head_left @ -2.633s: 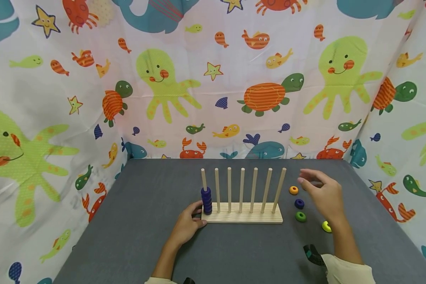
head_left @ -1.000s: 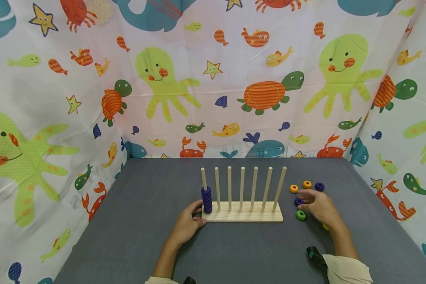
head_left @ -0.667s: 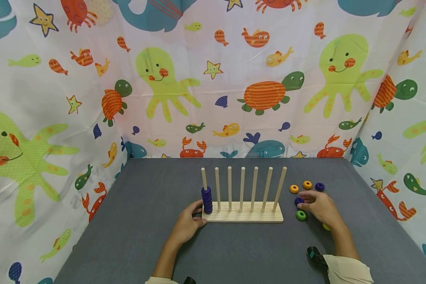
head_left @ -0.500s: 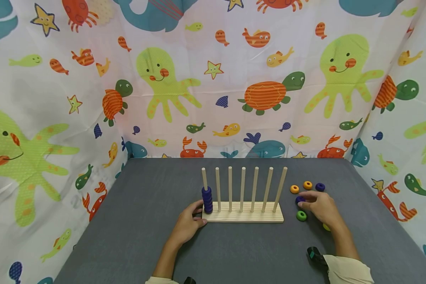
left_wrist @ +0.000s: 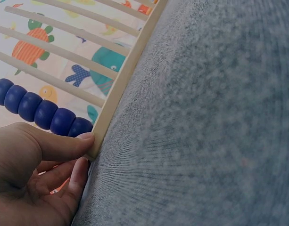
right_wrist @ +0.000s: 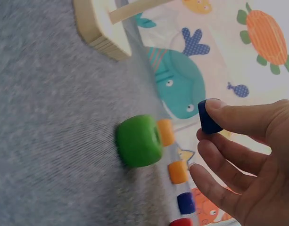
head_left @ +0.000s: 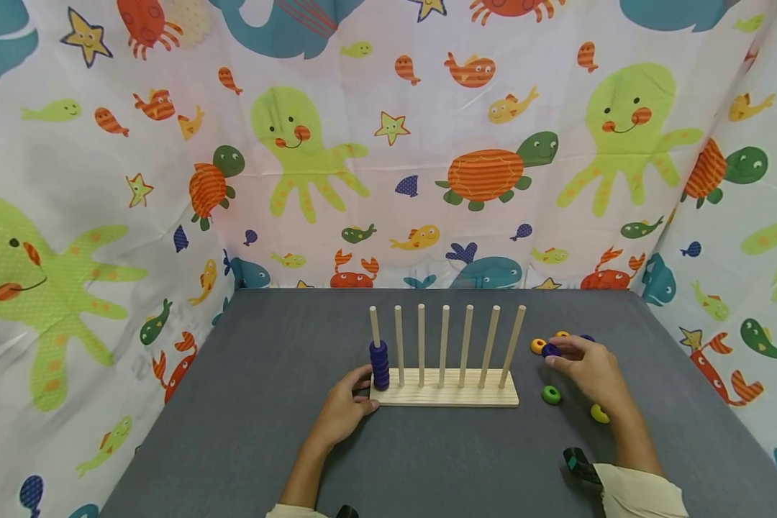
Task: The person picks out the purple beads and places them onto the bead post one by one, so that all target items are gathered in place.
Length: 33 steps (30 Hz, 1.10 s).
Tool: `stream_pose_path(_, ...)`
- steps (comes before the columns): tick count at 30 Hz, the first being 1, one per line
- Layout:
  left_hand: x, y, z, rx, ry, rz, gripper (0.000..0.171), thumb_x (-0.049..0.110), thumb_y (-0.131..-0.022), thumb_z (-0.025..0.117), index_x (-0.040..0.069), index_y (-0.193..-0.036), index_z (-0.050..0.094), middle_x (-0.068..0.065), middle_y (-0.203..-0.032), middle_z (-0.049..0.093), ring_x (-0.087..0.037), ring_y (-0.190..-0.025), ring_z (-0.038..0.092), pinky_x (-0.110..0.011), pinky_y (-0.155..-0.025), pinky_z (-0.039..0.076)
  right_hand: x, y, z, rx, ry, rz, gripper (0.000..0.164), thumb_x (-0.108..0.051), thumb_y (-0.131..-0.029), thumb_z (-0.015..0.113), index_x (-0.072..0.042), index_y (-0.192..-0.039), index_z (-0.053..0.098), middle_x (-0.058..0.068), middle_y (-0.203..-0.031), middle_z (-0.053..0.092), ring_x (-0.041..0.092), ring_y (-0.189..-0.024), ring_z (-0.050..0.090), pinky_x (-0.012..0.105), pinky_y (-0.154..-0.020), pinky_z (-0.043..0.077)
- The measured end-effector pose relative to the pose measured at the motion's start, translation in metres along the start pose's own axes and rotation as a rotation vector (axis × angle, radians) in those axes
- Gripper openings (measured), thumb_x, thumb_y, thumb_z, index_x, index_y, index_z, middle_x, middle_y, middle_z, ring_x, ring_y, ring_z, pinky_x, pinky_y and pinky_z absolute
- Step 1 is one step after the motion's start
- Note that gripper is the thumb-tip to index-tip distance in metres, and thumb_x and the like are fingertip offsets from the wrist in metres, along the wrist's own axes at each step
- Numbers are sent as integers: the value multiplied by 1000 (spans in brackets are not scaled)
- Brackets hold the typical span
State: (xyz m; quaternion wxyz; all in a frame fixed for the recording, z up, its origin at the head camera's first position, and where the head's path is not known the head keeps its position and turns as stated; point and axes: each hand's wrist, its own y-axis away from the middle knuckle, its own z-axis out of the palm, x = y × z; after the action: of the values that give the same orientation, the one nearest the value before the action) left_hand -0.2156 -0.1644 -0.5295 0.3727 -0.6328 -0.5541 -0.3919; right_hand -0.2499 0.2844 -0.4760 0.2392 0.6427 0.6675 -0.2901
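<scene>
A wooden peg board (head_left: 453, 397) with a row of upright pegs lies on the grey table. Several blue beads (left_wrist: 45, 113) are stacked on its leftmost peg. My left hand (head_left: 344, 409) holds the board's left end, thumb on the front edge and fingers beyond the end. To the right of the board, my right hand (head_left: 592, 370) pinches a single blue bead (right_wrist: 209, 117) between thumb and forefinger, raised above the table. Its other fingers are loosely bent and hold nothing.
Near my right hand lie a green bead (head_left: 551, 394), a yellow bead (head_left: 599, 414) partly behind the wrist, and two orange beads (head_left: 538, 347). Another blue bead (right_wrist: 186, 203) and a red bead (right_wrist: 181, 222) show in the right wrist view. A patterned curtain (head_left: 388, 165) hangs behind the table.
My right hand has come down from above the beads, taken the blue bead lying behind the green one and lifted it. My left hand has stayed on the board's end.
</scene>
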Motion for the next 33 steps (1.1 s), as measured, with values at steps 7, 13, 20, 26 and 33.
stream_pose_path(7,-1,1,0,1,-7,11,64,-5,-90,75,2,-151,55,-21,-148,60,-37,-131,62,-47,-101,58,-17,4,-7,62,-1,-52,46,-26,-103,72,-1,-140,64,26,-125,71,42,-113,67,48,-90,60)
stream_pose_path(13,0,1,-1,-5,0,20,64,-6,-90,75,0,-150,55,-23,-147,60,-39,-130,62,-48,-101,58,-34,8,-17,130,4,-85,49,-36,-103,70,0,-137,67,20,-116,72,34,-103,66,17,-76,50)
stream_pose_path(20,2,1,-1,-2,-3,14,64,-5,-90,75,1,-151,55,-22,-147,60,-39,-131,62,-47,-101,58,-56,16,-26,212,8,-147,49,-39,-103,71,-3,-137,68,20,-116,72,36,-108,63,14,-78,47)
stream_pose_path(26,2,2,-1,1,-5,12,65,-5,-90,76,0,-150,55,-23,-147,60,-40,-130,62,-49,-101,58,-71,18,-30,258,-22,-208,48,-36,-102,72,-3,-137,68,18,-115,70,31,-108,64,-1,-80,40)
stream_pose_path(33,3,2,-1,2,-5,7,64,-5,-90,76,2,-151,55,-22,-146,61,-38,-129,63,-48,-101,58,-92,21,-33,322,-48,-247,46,-33,-101,74,-6,-139,68,14,-114,69,23,-101,63,2,-75,46)
